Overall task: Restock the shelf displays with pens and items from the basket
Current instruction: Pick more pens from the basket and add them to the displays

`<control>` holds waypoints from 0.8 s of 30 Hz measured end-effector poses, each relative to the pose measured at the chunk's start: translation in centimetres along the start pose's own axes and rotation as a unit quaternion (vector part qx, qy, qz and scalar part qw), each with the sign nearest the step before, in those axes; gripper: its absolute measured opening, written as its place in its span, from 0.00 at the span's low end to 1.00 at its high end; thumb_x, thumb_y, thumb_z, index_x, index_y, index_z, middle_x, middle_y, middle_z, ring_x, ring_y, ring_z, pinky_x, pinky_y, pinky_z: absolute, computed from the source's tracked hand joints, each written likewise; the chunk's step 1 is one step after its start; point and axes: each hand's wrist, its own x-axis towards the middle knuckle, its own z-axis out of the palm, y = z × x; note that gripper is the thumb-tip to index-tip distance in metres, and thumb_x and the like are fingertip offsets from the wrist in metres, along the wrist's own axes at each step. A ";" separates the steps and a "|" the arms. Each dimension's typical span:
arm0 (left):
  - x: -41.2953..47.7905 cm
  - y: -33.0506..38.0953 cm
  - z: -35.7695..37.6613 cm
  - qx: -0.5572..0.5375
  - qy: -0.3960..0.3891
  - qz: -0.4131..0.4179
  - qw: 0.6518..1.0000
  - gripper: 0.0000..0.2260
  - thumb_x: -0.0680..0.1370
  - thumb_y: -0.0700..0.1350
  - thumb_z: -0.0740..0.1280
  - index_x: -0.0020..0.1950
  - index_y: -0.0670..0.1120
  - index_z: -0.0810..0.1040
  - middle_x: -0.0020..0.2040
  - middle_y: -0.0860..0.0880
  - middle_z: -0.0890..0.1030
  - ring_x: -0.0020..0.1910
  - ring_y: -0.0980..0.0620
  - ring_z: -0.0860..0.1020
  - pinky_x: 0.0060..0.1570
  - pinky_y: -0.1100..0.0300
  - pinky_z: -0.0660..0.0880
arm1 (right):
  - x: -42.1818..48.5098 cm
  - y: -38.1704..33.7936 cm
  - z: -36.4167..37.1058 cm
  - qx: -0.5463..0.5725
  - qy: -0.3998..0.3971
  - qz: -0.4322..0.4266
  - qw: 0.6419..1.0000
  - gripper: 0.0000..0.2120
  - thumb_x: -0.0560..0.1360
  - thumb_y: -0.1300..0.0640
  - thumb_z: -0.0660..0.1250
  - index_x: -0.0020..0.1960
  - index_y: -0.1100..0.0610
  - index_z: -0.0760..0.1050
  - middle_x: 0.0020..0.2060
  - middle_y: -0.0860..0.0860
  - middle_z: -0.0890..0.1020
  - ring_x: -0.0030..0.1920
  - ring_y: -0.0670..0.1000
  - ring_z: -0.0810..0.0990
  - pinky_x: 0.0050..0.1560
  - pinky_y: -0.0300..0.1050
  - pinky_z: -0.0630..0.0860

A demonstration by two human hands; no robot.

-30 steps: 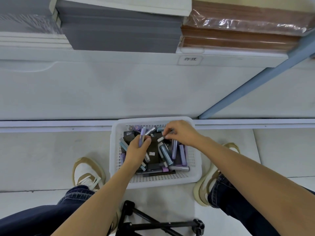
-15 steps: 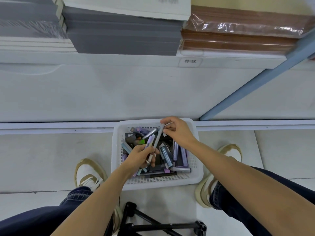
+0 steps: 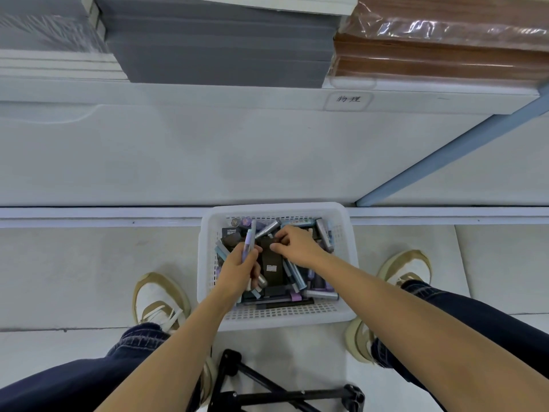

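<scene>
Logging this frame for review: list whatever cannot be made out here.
Head view only:
Whether the right hand holds anything: hidden by its fingers.
How many lilac pens the left hand grips: its fist covers them.
White perforated plastic basket, lower layer: buried under pens.
Grey stacked boards: cut by top edge.

Bright, even, diffuse light gives cool, slightly washed colours. A faint, soft shadow dims the white panel (image 3: 208, 162) behind the basket (image 3: 205, 263). Glare streaks the plastic wrap (image 3: 445, 25) on the brown stack at top right. The wide lens bows the shelf edge (image 3: 178, 93) and stretches the trouser legs (image 3: 59, 388) near the bottom corners. The centre is sharp, while the grey stack (image 3: 44, 34) at top left smears.
</scene>
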 end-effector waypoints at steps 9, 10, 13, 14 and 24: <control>0.0 0.1 0.4 0.019 -0.010 -0.006 1.000 0.08 0.83 0.45 0.59 0.53 0.41 0.72 0.29 0.48 0.76 0.25 0.52 0.73 0.29 0.59 0.73 | -0.4 1.6 -1.3 0.089 -0.029 0.002 0.996 0.08 0.75 0.54 0.71 0.47 0.59 0.78 0.38 0.50 0.81 0.39 0.48 0.80 0.41 0.41 0.76; 0.0 0.1 0.4 0.022 -0.008 -0.006 1.000 0.07 0.83 0.45 0.59 0.52 0.41 0.71 0.28 0.48 0.76 0.24 0.52 0.73 0.30 0.57 0.73 | -0.5 1.8 -1.6 0.100 -0.024 -0.001 0.995 0.08 0.75 0.55 0.71 0.48 0.60 0.78 0.39 0.51 0.82 0.40 0.48 0.81 0.41 0.41 0.77; 0.1 0.1 0.3 0.041 0.008 0.001 0.999 0.08 0.83 0.45 0.59 0.46 0.43 0.70 0.25 0.50 0.75 0.24 0.54 0.74 0.34 0.57 0.74 | -1.0 2.0 -2.7 0.124 0.022 -0.025 0.992 0.10 0.77 0.55 0.69 0.50 0.63 0.79 0.38 0.53 0.82 0.38 0.47 0.81 0.38 0.36 0.76; 0.1 0.2 0.3 0.046 0.013 0.005 0.999 0.08 0.83 0.44 0.58 0.45 0.43 0.71 0.25 0.50 0.75 0.25 0.54 0.75 0.35 0.57 0.74 | -1.2 1.9 -3.2 0.140 0.043 -0.029 0.989 0.10 0.77 0.55 0.68 0.50 0.62 0.79 0.38 0.53 0.83 0.38 0.46 0.81 0.37 0.35 0.75; -2.1 4.4 0.1 -0.002 -0.037 0.068 0.997 0.15 0.81 0.52 0.62 0.40 0.44 0.75 0.26 0.51 0.75 0.22 0.57 0.71 0.21 0.66 0.65 | -3.8 -3.7 -4.8 0.270 -0.021 -0.100 0.957 0.06 0.77 0.59 0.68 0.51 0.62 0.80 0.39 0.53 0.84 0.37 0.47 0.83 0.40 0.36 0.79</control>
